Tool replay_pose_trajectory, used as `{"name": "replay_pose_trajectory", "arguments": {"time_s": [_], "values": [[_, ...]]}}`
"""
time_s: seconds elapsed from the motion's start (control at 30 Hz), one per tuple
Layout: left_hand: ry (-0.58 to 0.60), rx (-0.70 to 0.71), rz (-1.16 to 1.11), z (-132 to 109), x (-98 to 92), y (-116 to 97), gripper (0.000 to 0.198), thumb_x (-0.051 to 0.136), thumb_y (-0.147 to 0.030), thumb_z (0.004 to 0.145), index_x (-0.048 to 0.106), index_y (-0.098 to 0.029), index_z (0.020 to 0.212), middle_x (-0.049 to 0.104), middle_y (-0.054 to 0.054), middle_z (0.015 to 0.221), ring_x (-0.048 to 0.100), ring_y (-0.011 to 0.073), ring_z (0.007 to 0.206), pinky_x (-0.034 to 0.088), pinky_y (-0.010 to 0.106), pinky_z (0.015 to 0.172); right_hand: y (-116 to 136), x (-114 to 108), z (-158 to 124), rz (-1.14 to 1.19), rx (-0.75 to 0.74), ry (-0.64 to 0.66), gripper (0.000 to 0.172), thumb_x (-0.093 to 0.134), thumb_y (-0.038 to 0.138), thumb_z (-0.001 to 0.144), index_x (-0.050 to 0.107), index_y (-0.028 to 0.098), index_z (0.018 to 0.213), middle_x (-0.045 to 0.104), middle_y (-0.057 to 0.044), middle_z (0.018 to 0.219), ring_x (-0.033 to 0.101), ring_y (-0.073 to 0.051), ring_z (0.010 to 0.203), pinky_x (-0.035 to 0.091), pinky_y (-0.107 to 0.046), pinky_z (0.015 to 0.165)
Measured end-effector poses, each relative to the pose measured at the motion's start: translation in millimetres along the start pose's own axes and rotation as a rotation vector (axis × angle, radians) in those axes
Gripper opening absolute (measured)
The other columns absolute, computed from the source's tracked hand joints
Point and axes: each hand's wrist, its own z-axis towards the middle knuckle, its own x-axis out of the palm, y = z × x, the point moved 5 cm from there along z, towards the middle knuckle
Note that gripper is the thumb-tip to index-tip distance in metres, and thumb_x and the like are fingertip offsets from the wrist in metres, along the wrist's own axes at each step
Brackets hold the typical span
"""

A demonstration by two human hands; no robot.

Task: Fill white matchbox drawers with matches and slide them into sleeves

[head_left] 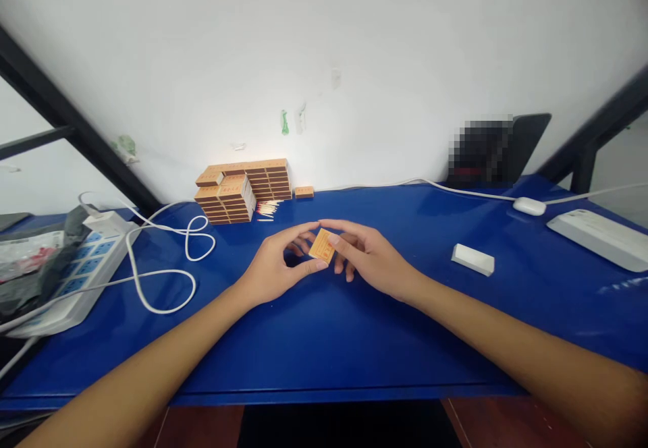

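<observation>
A small orange-yellow matchbox (322,247) is held between both hands above the middle of the blue table. My left hand (276,264) grips its left and near side, thumb along the lower edge. From the right, my right hand (372,256) pinches it with the thumb on the upper corner; its other fingers curl beneath. The tips of both index fingers meet behind the box. Beyond the hands, matchboxes stand in a stepped stack (225,198) against the wall. Loose matches (268,208) lie in a small pile at its right, and a single matchbox (304,192) sits beside them.
On the blue table (324,347), a white power strip (86,279) and looped white cable (195,283) lie at the left. At the right are a small white box (472,260), a long white case (600,237) and a dark panel (526,144) leaning on the wall.
</observation>
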Motion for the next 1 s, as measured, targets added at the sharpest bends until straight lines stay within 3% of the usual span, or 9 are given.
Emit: {"name": "replay_pose_trajectory", "arguments": {"time_s": [0.13,0.3,0.4,0.5,0.7,0.77,0.83,0.93,1.0], "values": [[-0.014,0.011,0.004,1,-3.0,3,0.057,0.092,-0.043,0.084,0.074,-0.021,0.133,0.081,0.008,0.112,0.075,0.0228,0.098,0.062,0.037,0.088,-1,9,-2,-0.018,-0.034,0.085,0.064,0.06,0.061,0.104,0.066,0.016,0.149,0.068,-0.003,0.079,0.065,-0.016,0.066,0.057,-0.027,0.05],[-0.089,0.027,0.064,1,-5.8,1,0.051,0.088,-0.045,0.088,0.075,-0.022,0.132,0.082,0.005,0.103,0.076,0.0211,0.091,0.063,0.037,0.087,-5,6,0,0.041,0.009,0.022,0.056,0.06,0.058,0.104,0.071,0.017,0.141,0.07,-0.006,0.086,0.067,-0.016,0.069,0.057,-0.025,0.047],[-0.17,0.098,0.185,-2,-9.0,-7,0.043,0.085,-0.042,0.092,0.076,-0.022,0.129,0.082,0.006,0.104,0.075,0.0198,0.09,0.062,0.036,0.087,-7,3,0,0.121,0.101,-0.062,0.046,0.068,0.049,0.102,0.07,0.017,0.135,0.075,-0.008,0.094,0.066,-0.014,0.064,0.054,-0.022,0.044],[-0.204,0.204,0.303,-6,-7.9,-17,0.048,0.091,-0.043,0.086,0.077,-0.022,0.127,0.081,0.006,0.105,0.075,0.0215,0.094,0.062,0.038,0.089,-8,5,-2,0.211,0.189,-0.123,0.036,0.071,0.045,0.1,0.069,0.017,0.124,0.078,-0.011,0.1,0.066,-0.013,0.063,0.052,-0.021,0.043],[-0.229,0.349,0.404,-2,-18.2,-23,0.037,0.082,-0.037,0.095,0.076,-0.023,0.128,0.079,0.009,0.116,0.074,0.0228,0.105,0.061,0.04,0.095,-1,15,-6,0.235,0.228,-0.049,0.033,0.068,0.047,0.104,0.066,0.018,0.12,0.08,-0.013,0.106,0.068,-0.013,0.066,0.054,-0.022,0.046],[-0.239,0.362,0.458,5,-39.7,-21,0.04,0.081,-0.038,0.096,0.075,-0.024,0.133,0.079,0.009,0.12,0.074,0.0236,0.109,0.059,0.042,0.1,-2,13,-5,0.214,0.231,-0.058,0.033,0.066,0.046,0.105,0.063,0.019,0.124,0.08,-0.014,0.112,0.068,-0.014,0.068,0.055,-0.022,0.048],[-0.286,0.314,0.535,13,-74.1,-14,0.042,0.081,-0.04,0.096,0.075,-0.025,0.134,0.079,0.009,0.121,0.073,0.0257,0.113,0.057,0.045,0.104,-4,8,-3,0.167,0.221,-0.074,0.032,0.065,0.044,0.106,0.062,0.019,0.125,0.08,-0.014,0.112,0.068,-0.014,0.07,0.056,-0.023,0.049],[-0.502,0.144,0.627,21,-139.6,3,0.051,0.082,-0.043,0.092,0.072,-0.024,0.139,0.08,0.01,0.121,0.073,0.0291,0.116,0.055,0.049,0.109,-7,2,0,0.104,0.187,-0.083,0.031,0.064,0.043,0.107,0.062,0.018,0.125,0.08,-0.012,0.108,0.066,-0.014,0.069,0.055,-0.023,0.049],[-0.604,0.023,0.698,23,-173.0,15,0.046,0.077,-0.042,0.094,0.074,-0.022,0.135,0.08,0.011,0.124,0.071,0.031,0.121,0.054,0.05,0.111,-8,1,2,0.081,0.172,-0.08,0.03,0.063,0.043,0.107,0.063,0.018,0.124,0.079,-0.011,0.106,0.065,-0.013,0.069,0.055,-0.023,0.05]]}}
